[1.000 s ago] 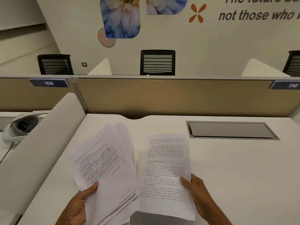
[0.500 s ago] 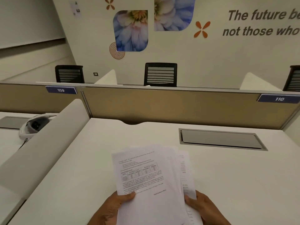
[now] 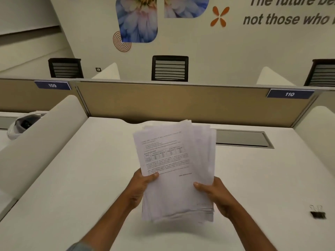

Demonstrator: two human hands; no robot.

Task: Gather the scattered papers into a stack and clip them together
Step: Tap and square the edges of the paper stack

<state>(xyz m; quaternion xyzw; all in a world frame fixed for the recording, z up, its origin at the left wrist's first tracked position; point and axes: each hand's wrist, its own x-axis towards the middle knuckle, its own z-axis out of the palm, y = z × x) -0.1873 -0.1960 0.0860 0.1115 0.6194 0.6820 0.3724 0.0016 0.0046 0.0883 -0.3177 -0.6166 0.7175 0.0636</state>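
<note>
While your left hand and right hand each grip a side of the uneven stack of white printed papers above the white bench, the black binder clip lies well right of that stack.

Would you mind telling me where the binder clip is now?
In the head view, the binder clip lies on the white desk, low at the right, apart from the right hand holding the papers.

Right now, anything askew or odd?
The paper stack, gripped by left hand and right hand, is not squared: sheet edges fan out at its top right. The binder clip lies apart on the desk.
</note>
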